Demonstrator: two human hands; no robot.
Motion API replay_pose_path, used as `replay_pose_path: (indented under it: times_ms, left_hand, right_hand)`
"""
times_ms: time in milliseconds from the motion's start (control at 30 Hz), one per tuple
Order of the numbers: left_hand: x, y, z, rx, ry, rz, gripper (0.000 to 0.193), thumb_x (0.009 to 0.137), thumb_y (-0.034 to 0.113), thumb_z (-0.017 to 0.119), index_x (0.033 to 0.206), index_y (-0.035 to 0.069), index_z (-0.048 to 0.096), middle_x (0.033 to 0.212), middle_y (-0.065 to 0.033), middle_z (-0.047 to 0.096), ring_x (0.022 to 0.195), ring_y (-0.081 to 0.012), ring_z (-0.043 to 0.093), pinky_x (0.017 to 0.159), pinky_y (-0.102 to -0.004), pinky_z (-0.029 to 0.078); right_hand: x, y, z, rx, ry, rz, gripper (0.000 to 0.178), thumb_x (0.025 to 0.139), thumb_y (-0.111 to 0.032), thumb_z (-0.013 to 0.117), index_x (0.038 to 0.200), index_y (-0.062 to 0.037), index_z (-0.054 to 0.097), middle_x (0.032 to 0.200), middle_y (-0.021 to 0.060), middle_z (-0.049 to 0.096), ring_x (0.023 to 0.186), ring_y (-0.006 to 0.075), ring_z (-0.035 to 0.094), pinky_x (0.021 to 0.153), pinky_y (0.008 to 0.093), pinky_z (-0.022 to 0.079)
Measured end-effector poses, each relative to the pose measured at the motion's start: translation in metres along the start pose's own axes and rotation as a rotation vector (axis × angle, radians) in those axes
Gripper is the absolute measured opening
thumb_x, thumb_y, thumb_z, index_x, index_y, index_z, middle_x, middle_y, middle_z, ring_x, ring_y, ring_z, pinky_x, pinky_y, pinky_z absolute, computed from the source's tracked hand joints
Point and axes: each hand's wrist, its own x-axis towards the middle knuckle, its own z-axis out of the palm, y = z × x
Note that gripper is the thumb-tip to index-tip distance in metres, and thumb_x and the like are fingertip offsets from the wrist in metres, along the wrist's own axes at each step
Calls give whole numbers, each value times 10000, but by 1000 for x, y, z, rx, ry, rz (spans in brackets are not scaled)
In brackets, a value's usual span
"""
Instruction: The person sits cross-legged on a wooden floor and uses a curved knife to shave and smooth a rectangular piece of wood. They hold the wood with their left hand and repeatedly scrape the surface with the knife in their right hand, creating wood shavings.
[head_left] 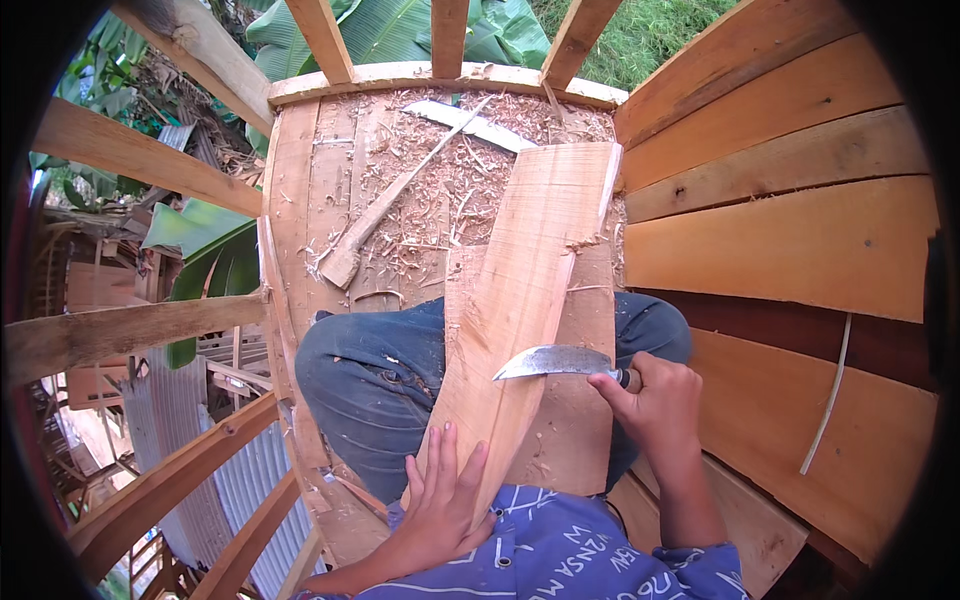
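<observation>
A long, pale wooden board (515,270) slants across my lap, its far end over the floor and its near end against my shirt. My left hand (447,492) lies flat on the board's near end, fingers spread. Wrapped round the handle of a curved knife (558,361) is my right hand (655,403), to the right of the board. The broad steel blade points left, its tip over the board's middle. Some splintered wood sticks out from the board's right edge. Beneath it lies a second flat board (580,420) across my crossed legs.
Wood shavings (470,190) cover the plank floor ahead. Among them lie a tapered wooden stick (385,215) and a long pale blade (470,122), partly under the board. Slatted railings (160,325) stand left and ahead; a plank wall (780,240) rises on the right.
</observation>
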Motion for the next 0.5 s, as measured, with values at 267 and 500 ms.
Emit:
replay_pose_path:
  times_ms: [267, 500]
  left_hand:
    - [5, 2, 0, 22, -14, 57, 921, 792, 227, 641, 1530, 82, 110, 1484, -423, -32, 1370, -626, -41, 922, -824, 59]
    - [2, -2, 0, -50, 31, 74, 937, 766, 195, 630, 1535, 85, 105, 1485, -423, -39, 1367, -631, -46, 905, -835, 47]
  right_hand:
    - [16, 9, -11, -304, 78, -26, 704, 668, -710, 698, 504, -58, 491, 448, 116, 495, 408, 290, 525, 419, 387, 426]
    - [47, 9, -13, -393, 146, -83, 743, 671, -753, 653, 517, -39, 518, 477, 141, 526, 458, 316, 572, 445, 401, 447]
